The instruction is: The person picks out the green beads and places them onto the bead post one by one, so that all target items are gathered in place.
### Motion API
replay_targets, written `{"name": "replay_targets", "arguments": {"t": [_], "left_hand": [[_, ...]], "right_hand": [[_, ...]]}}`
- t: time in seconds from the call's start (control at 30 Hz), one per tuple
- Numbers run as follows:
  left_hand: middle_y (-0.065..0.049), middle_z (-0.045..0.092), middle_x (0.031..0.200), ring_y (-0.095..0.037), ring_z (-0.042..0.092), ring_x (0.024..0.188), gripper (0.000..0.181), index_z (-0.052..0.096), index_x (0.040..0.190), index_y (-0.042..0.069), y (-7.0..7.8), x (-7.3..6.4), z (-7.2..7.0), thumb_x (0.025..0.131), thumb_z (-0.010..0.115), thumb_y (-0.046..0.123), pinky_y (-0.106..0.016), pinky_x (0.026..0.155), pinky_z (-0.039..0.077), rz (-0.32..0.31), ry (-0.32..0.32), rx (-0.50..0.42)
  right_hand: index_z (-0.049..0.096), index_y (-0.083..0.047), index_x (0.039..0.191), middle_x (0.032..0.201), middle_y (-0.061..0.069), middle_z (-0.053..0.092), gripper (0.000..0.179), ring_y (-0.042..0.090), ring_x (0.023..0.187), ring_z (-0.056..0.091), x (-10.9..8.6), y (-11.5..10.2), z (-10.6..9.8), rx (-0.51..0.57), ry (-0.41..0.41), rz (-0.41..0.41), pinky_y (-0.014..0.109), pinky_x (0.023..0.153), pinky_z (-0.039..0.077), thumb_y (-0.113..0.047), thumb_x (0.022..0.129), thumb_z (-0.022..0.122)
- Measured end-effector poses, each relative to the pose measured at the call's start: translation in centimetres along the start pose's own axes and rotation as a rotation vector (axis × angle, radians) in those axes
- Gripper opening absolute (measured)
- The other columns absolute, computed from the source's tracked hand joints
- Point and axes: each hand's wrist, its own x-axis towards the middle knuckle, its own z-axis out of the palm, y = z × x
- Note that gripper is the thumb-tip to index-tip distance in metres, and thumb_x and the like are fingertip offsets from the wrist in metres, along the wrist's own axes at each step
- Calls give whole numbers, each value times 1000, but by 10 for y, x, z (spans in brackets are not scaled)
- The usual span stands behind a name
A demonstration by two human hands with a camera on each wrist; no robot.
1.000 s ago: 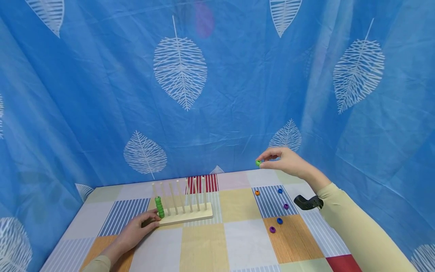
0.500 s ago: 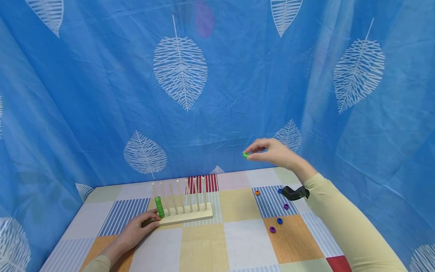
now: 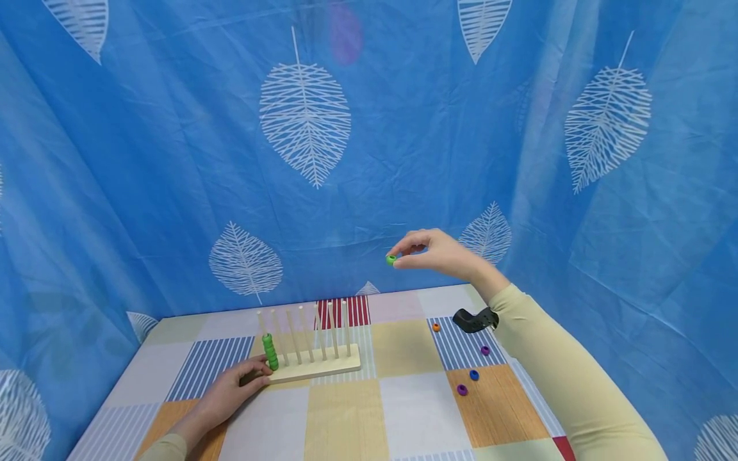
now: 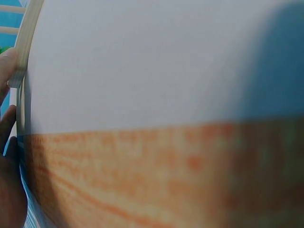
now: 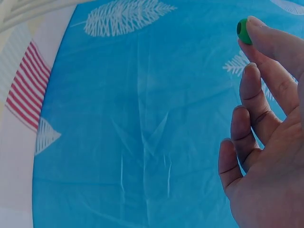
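Note:
High over the back of the table, my right hand (image 3: 435, 253) pinches a green bead (image 3: 391, 260) between thumb and index finger. The bead's dark hole shows in the right wrist view, where the other fingers are spread apart and bent. To the left stands a wooden peg stand (image 3: 317, 369) with a row of several upright pegs. Green beads (image 3: 270, 352) are stacked on its leftmost peg; the other pegs are bare. My left hand (image 3: 230, 392) holds the left end of the stand's base, its thumb (image 4: 6, 66) along the front edge.
Loose beads lie on the patchwork tablecloth (image 3: 346, 416) at the right: an orange bead (image 3: 436, 327), a blue bead (image 3: 474, 375), a purple bead (image 3: 462, 390) and another purple one farther back. A blue leaf-print curtain (image 3: 369, 160) encloses the table's back and sides.
My right hand has travelled left and slightly up with the green bead, towards the peg stand. Its wrist strap now covers a blue bead seen earlier. The left hand and stand have stayed put.

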Motion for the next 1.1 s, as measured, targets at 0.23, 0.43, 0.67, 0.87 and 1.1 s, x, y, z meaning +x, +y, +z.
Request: {"name": "replay_targets", "arguments": {"t": [0.23,0.43,0.67,0.87,1.1], "left_hand": [[-19,53,149,-46,42,141,13,72,104,20,1,-1,0,96,73,30,-65,114,32,-11,-2,-2],[-20,53,149,-46,41,141,13,73,105,20,2,-2,0,97,73,30,-66,113,32,-14,-6,-7],[-20,54,148,-46,43,140,15,73,105,20,4,-2,0,96,73,32,-66,111,35,-17,-3,12],[-19,54,148,-46,43,140,15,73,105,20,3,-1,1,96,73,32,-66,112,34,-23,-7,-1],[-20,54,148,-46,43,140,15,73,105,20,1,0,1,96,73,32,-66,112,33,-27,-6,-3]], "right_hand": [[78,-25,114,112,-1,70,23,24,103,58,12,-6,11,29,-33,-37,45,85,51,-35,94,77],[78,-26,114,115,-2,70,22,20,109,61,21,-11,21,41,-69,-41,45,91,53,-34,93,77],[79,-24,112,117,-3,70,20,22,105,61,34,-13,35,70,-101,-66,47,89,54,-31,93,77],[79,-24,112,117,-2,70,19,23,102,62,44,-18,47,93,-125,-87,45,84,55,-31,94,76],[79,-23,112,115,-2,71,19,23,99,62,55,-24,60,98,-148,-103,39,80,55,-31,94,76]]}}
